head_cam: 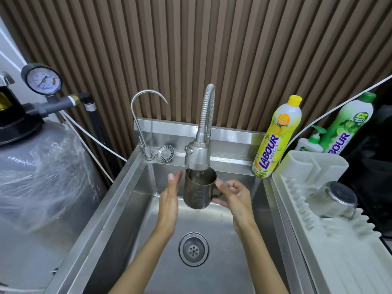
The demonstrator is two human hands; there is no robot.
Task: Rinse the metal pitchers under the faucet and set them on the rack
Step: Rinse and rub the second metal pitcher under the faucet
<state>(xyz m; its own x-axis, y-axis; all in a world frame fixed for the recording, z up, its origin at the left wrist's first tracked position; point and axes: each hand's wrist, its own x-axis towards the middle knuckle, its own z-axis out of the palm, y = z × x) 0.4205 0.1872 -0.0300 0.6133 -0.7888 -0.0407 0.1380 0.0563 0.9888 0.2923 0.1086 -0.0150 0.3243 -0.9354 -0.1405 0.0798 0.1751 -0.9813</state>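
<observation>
Fingers of the right hand point(233, 196) curl round the handle of the metal pitcher point(199, 189), gripping it from the right side. Across from it, the left hand point(169, 200) is flat, fingers straight and together, palm turned toward the pitcher's left wall and right beside it; whether it actually touches, I cannot tell. The pitcher stands upright in the air over the sink point(127, 187), its open mouth directly beneath the faucet head point(197, 155), almost meeting it. Below, the drain point(193, 249) sits in the middle of the basin floor.

On the back ledge, a slim gooseneck tap point(144, 115) with a round strainer point(165, 153) leaning just beside it. Over to the right, the white rack point(318, 240), and on it a second pitcher point(333, 200), tipped mouth-down with its base up. Behind the rack: a yellow bottle point(275, 139), a pump bottle point(311, 141), a green bottle point(347, 126). Far left, a grey tank point(42, 177) under a pressure gauge point(42, 80).
</observation>
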